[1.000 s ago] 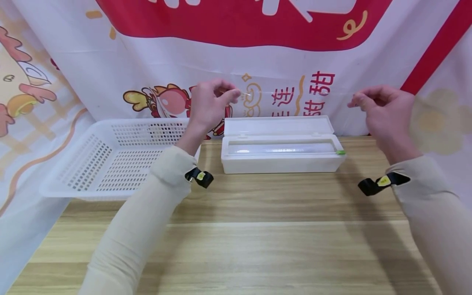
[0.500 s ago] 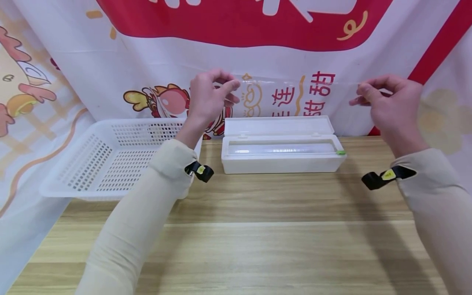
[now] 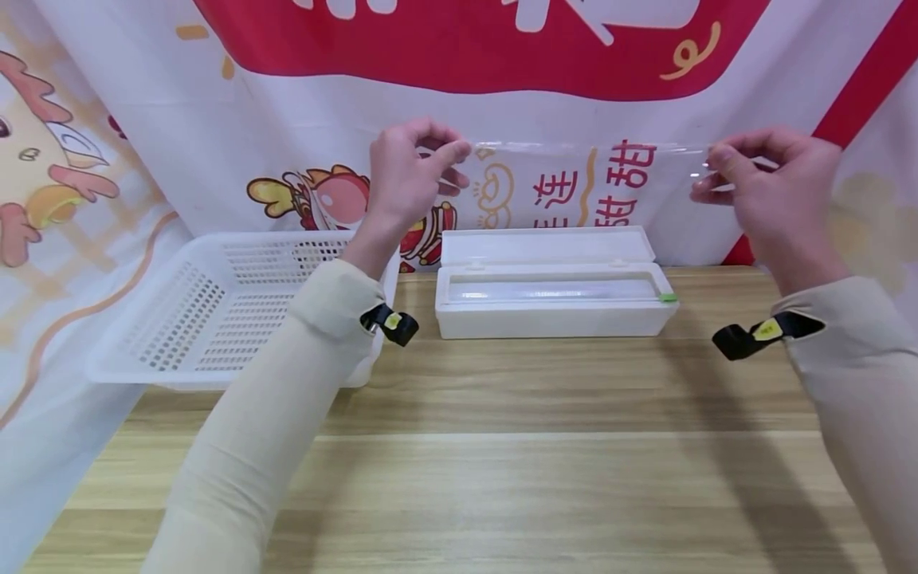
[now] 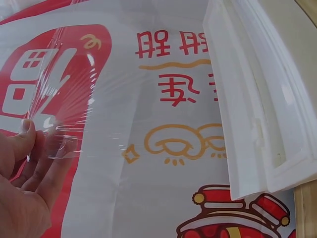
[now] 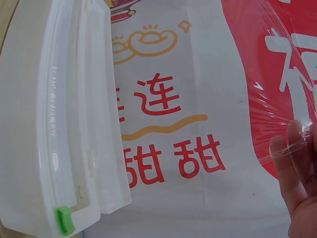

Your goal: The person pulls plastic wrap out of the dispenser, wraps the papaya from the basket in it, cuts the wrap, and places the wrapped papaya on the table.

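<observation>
Clear plastic wrap (image 3: 574, 149) stretches between both hands, above a white wrap dispenser box (image 3: 548, 321) with its lid raised. My left hand (image 3: 416, 171) pinches one corner of the sheet between thumb and forefinger; the wrap (image 4: 74, 119) fans out in creases in the left wrist view. The opposite corner is pinched by my right hand (image 3: 778, 191), and the film (image 5: 277, 114) gathers at its fingers in the right wrist view. Inside the box lies a shiny roll of film (image 3: 552, 293). A green slider (image 3: 668, 298) sits at the box's right end.
A white perforated basket (image 3: 154, 376) stands on the left of the wooden table (image 3: 545, 494), partly behind the left forearm. Directly behind the box hangs a printed white and red cloth (image 3: 574, 119).
Both hands have risen, and the right hand has also moved to the right. The wrap between them is pulled up and spread wider. Basket and box stay put.
</observation>
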The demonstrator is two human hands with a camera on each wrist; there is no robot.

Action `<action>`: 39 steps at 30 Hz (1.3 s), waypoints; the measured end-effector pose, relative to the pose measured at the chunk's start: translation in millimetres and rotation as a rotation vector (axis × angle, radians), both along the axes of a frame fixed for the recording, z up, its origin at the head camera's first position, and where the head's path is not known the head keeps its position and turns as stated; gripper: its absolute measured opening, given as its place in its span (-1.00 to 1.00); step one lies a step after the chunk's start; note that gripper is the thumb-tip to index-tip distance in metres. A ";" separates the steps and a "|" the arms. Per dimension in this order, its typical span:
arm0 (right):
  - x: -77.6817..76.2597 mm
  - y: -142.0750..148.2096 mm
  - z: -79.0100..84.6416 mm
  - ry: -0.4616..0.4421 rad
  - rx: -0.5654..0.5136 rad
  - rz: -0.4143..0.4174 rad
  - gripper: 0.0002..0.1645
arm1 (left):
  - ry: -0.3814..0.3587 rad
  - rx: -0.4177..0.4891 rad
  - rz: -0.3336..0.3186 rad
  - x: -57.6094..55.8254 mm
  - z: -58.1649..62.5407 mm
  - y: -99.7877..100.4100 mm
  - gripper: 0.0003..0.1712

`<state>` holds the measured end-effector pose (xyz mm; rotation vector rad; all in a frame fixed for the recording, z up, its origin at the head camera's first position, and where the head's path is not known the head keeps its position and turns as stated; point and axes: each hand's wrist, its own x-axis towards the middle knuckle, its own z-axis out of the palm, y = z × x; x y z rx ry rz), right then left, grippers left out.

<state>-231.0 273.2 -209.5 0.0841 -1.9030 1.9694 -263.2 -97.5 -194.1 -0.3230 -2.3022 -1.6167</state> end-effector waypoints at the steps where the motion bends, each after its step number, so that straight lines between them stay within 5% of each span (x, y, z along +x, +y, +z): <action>1: 0.3 0.4 1.1 0.002 0.003 -0.001 -0.45 | -0.003 0.004 -0.002 -0.1 1.1 0.3 -0.74; 11: -0.7 1.4 11.5 -0.029 0.046 -0.038 -0.33 | -0.044 0.090 -0.032 0.6 13.9 0.3 -0.76; 39: -7.2 3.5 29.3 -0.094 0.066 -0.073 -0.25 | -0.077 0.067 0.038 -2.5 28.1 7.4 -0.75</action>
